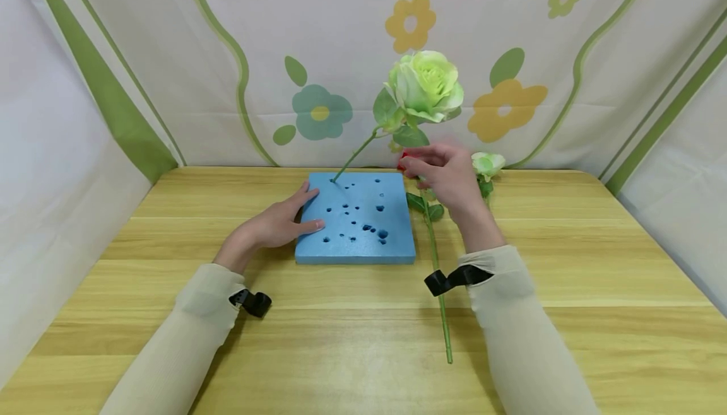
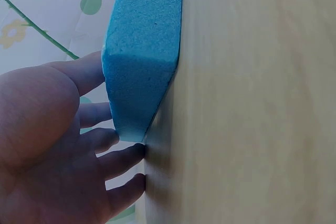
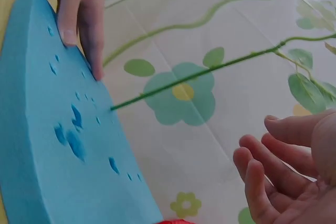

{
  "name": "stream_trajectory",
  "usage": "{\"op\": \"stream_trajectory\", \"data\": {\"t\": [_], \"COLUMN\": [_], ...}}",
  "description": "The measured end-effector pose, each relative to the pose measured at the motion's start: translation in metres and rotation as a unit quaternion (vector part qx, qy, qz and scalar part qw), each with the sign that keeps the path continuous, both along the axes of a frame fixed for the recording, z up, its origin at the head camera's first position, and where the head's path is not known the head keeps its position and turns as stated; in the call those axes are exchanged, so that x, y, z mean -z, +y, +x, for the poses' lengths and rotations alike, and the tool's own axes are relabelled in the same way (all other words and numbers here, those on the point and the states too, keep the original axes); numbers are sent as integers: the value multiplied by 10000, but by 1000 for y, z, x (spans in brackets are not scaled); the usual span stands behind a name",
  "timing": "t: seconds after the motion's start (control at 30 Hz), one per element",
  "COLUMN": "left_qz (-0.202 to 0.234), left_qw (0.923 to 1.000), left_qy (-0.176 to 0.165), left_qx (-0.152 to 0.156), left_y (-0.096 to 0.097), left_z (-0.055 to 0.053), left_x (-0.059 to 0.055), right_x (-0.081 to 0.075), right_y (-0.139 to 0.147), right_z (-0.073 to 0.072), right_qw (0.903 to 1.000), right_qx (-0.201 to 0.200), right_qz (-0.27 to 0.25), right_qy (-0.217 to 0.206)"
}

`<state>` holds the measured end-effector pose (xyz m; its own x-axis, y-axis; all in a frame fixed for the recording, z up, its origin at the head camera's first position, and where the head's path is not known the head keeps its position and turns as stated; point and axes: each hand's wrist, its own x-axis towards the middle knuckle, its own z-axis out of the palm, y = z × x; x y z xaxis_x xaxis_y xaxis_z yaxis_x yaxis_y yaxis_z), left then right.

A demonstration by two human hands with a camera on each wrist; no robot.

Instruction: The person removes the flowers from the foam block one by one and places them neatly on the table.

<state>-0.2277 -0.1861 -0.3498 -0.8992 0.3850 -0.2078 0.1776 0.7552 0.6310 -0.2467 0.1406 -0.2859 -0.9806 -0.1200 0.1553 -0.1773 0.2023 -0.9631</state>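
A blue foam block (image 1: 392,222) with several holes in its top lies on the table. A pale green rose (image 1: 426,87) stands with its stem in the back left hole, leaning to the right. My left hand (image 1: 278,221) rests along the block's left edge, thumb on top, fingers fairly straight against the side, as the left wrist view also shows. Beyond the block's right back corner is my right hand (image 1: 449,175), fingers loosely bent and holding nothing in the right wrist view (image 3: 294,174). A red flower (image 1: 403,161) shows partly behind its fingertips.
Under and beside the right hand, a long green stem (image 1: 434,254) with leaves lies on the table (image 1: 341,339), pointing toward me. A whitish-green rose (image 1: 488,163) lies at the back right. A flower-printed curtain (image 1: 341,24) hangs behind the table's back edge.
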Motion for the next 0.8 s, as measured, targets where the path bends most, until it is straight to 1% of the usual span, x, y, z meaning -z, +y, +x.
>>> {"op": "stream_trajectory", "data": {"t": [0.13, 0.27, 0.53, 0.7, 0.8], "left_qz": [-16, 6, 42, 63, 83], "left_qw": [10000, 10000, 10000, 10000, 9999], "left_qy": [15, -5, -25, -56, -71], "left_qx": [27, 17, 5, -1, 12], "left_y": [0, -1, -3, -2, -2], "left_z": [0, 0, 0, 0, -1], "left_x": [0, 1, 2, 2, 2], "right_x": [2, 2, 8, 11, 12], "right_y": [-12, -25, -48, -57, -61], "right_z": [2, 7, 15, 18, 19], "right_qw": [9998, 9999, 9994, 9980, 9964], "right_qx": [153, 125, -221, -466, -629], "right_qz": [-140, -102, -206, -134, -230], "right_qy": [-9, -52, 172, 412, 516]}}
